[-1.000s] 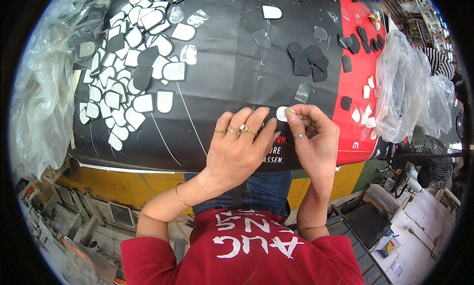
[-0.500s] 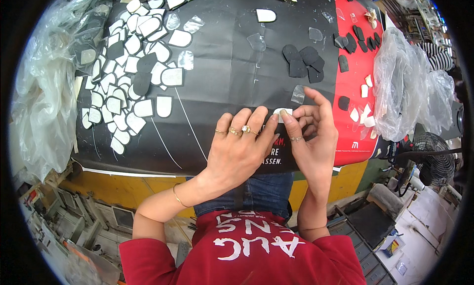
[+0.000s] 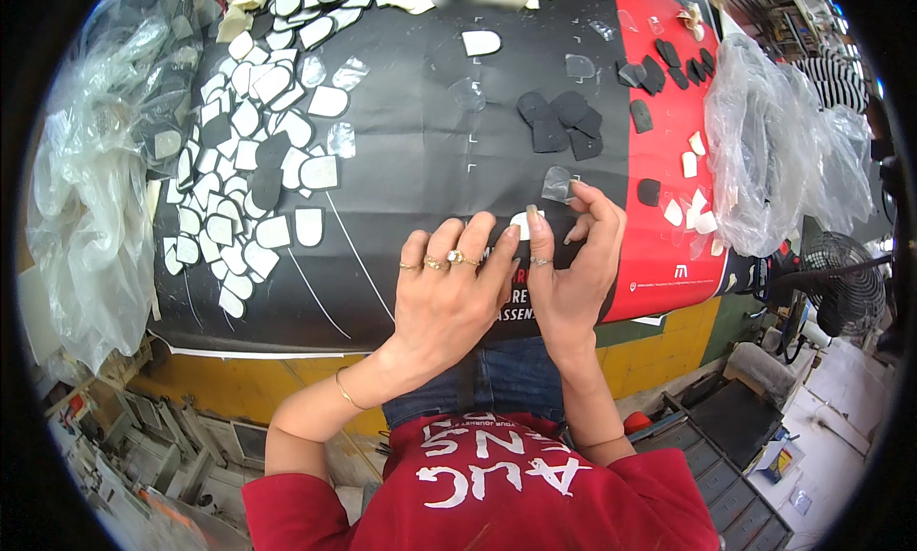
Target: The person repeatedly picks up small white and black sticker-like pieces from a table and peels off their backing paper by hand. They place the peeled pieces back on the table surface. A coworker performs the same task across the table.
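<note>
A small white pad with a rounded end [image 3: 521, 224] is held low over the black sheet, between my two hands. My left hand [image 3: 444, 288] pinches its left side at the fingertips, the other fingers bent over the sheet. My right hand [image 3: 578, 274] has its thumb pressed against the pad's right side. The right index fingertip is stretched away from the thumb and touches a clear film piece [image 3: 555, 183] just beyond the pad. The pad's underside is hidden by my fingers.
Many white pads with black edges [image 3: 272, 231] lie loose at left. Overlapping black pads [image 3: 549, 136] sit beyond my hands. Crumpled clear plastic bags lie at the left [image 3: 105, 188] and right [image 3: 764, 150]. A fan [image 3: 841, 293] stands at right.
The view has shifted slightly, so the table's things appear further left. Both hands still grip the white pad; the right index fingertip now meets the film's edge.
</note>
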### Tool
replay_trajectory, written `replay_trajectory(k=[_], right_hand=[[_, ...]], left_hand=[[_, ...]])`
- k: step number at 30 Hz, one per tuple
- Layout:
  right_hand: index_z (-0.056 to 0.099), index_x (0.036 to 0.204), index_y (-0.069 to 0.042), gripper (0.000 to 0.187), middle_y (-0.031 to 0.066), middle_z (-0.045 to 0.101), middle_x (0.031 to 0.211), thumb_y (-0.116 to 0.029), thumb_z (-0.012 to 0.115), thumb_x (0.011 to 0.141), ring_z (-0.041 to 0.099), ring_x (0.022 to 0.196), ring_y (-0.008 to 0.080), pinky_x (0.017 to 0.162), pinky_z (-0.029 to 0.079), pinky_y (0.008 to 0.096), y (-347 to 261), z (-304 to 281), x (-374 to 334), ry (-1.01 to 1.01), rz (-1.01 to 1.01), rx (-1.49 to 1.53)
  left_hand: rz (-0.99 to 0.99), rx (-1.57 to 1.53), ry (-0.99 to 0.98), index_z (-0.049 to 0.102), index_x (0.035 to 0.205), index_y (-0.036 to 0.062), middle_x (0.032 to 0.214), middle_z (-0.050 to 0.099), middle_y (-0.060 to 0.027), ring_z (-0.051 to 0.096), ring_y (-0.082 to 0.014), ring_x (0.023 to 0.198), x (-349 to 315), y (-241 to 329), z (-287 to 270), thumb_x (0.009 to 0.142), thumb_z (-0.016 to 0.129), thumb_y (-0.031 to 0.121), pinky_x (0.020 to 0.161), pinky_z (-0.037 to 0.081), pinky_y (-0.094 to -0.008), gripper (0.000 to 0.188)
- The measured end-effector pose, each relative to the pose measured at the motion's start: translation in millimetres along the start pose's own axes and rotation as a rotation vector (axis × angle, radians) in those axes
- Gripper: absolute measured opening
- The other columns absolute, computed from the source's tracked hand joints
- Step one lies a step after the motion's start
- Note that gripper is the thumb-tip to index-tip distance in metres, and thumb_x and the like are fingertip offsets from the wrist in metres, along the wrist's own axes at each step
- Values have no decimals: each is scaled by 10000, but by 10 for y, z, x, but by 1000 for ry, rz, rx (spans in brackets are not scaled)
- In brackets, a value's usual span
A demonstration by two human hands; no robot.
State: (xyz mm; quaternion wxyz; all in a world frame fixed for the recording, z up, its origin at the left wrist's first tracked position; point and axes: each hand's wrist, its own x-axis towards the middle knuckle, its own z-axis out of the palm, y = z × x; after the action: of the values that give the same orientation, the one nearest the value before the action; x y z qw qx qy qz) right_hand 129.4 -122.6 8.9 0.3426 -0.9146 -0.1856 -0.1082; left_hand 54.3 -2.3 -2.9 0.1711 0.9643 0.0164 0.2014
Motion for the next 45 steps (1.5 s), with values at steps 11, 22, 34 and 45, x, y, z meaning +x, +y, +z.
replay_trajectory(k=[11,22,34,45], right_hand=[[646,1202,-22,370,151,645,1126,-228,723,903,585,1086,332,942,425,451,718,-545,171,129,-22,-246],[651,1215,-83,366,54,670,959,-196,720,874,591,991,230,919,400,400,756,-522,139,32,-253,-319],[516,1331,-51,424,77,641,866,-75,642,927,606,896,275,848,434,405,484,-687,-186,-244,-232,341],[695,1021,-83,148,73,653,957,-173,689,905,591,972,271,862,418,410,767,-880,-46,81,-152,-58]], left_hand=[[-224,187,-25,625,1274,11,1314,552,-178,499,-347,1211,-106,-412,-351,879,702,305,1033,341,-473,499],[-70,1,39,615,1299,66,1380,536,-171,511,-321,1250,-193,-3,-231,838,754,224,1068,330,-463,506],[-39,-528,-128,675,1107,36,954,687,-93,670,-270,859,119,453,-102,816,768,72,914,441,-376,308],[-169,-102,190,709,1077,88,1117,658,-81,599,-278,1055,108,261,-48,853,744,160,944,402,-421,237]])
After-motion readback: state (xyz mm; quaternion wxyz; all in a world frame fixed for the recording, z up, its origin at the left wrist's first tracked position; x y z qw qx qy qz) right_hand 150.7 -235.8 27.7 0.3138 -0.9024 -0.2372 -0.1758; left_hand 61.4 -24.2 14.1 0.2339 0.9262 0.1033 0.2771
